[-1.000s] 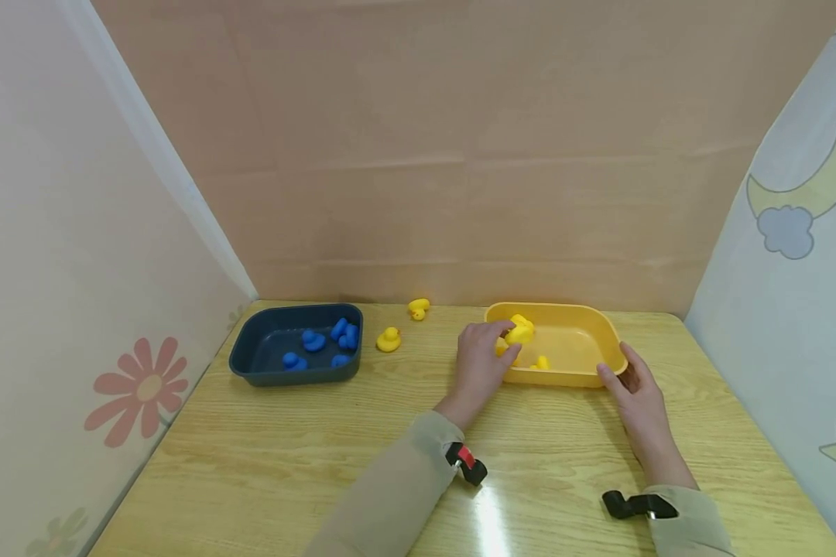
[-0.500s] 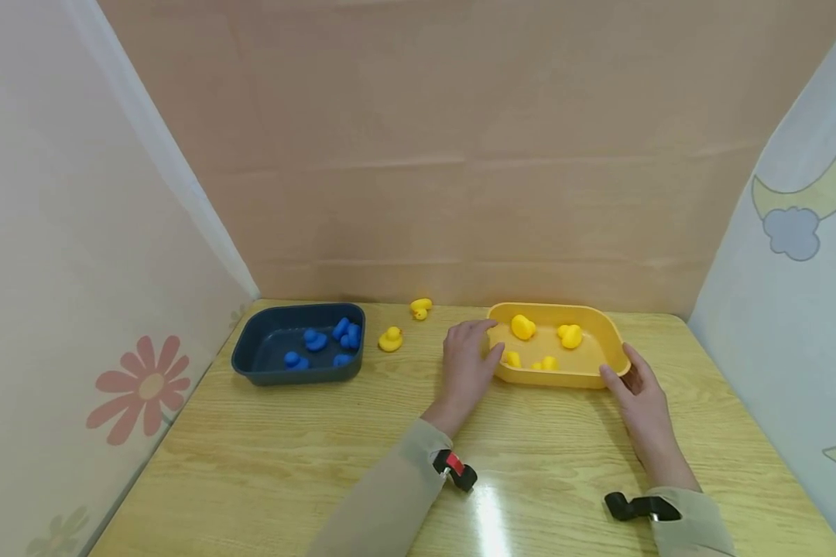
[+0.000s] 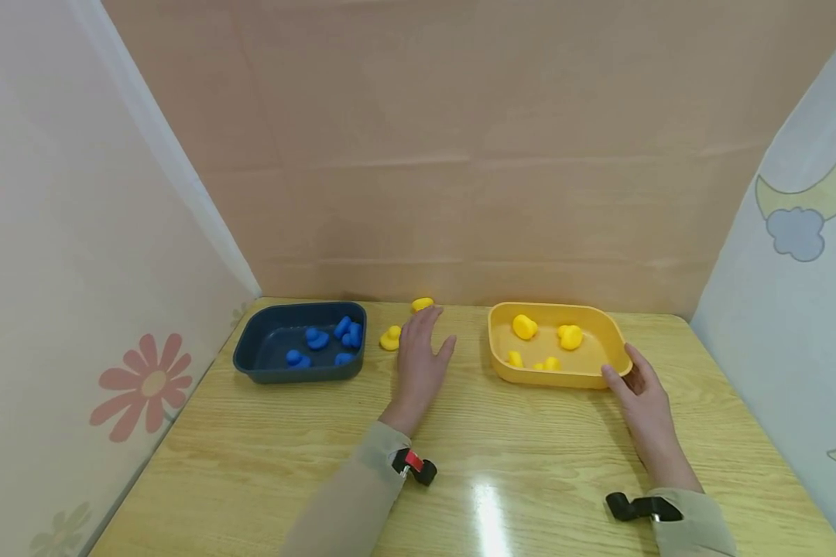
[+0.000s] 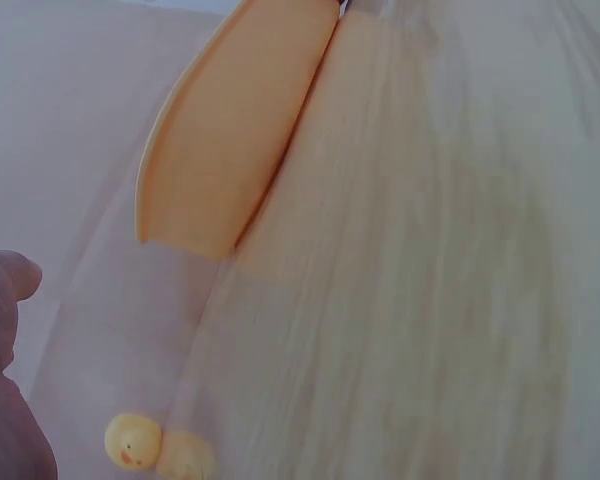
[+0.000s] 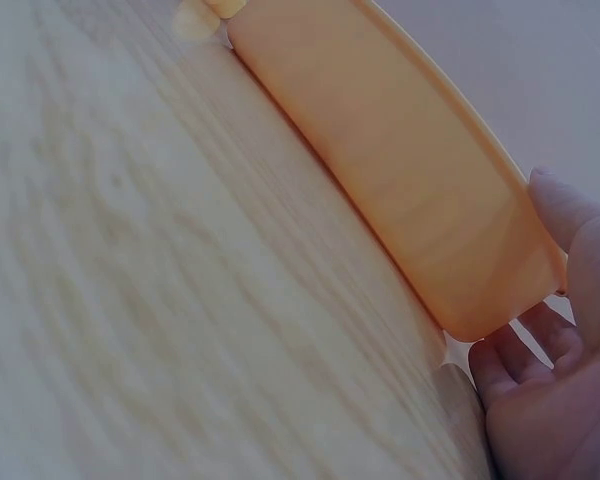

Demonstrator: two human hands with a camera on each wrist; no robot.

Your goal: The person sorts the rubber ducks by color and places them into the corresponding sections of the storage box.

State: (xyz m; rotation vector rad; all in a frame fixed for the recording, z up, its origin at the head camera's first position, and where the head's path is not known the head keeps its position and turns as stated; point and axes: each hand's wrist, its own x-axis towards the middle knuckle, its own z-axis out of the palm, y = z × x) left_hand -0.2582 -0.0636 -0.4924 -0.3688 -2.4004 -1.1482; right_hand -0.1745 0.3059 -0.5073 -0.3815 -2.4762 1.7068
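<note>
My left hand [image 3: 421, 370] is empty, its thumb spread from the fingers, over the middle of the table beside two yellow rubber ducks. One duck [image 3: 390, 338] shows left of the fingers. Behind the fingertips lies the other duck [image 3: 422, 304], partly hidden. In the left wrist view, only part of the hand [image 4: 5, 370] enters at the left edge, with a duck [image 4: 133, 441] at the bottom. At the right, my right hand [image 3: 648, 414] grips the near right corner of a yellow tray [image 3: 557, 379], which holds several yellow ducks [image 3: 525, 326]. The right wrist view shows the thumb at the tray's rim.
A dark blue tray [image 3: 292, 377] with several blue rubber ducks [image 3: 316, 338] stands at the left of the wooden table [image 3: 460, 464]. A brown paper backdrop [image 3: 460, 193] closes off the rear, and printed panels [image 3: 794, 325] stand on both sides.
My left hand let go of a yellow duck inside the yellow tray, then withdrew left to the two ducks on the table. My right hand stays at the tray's corner.
</note>
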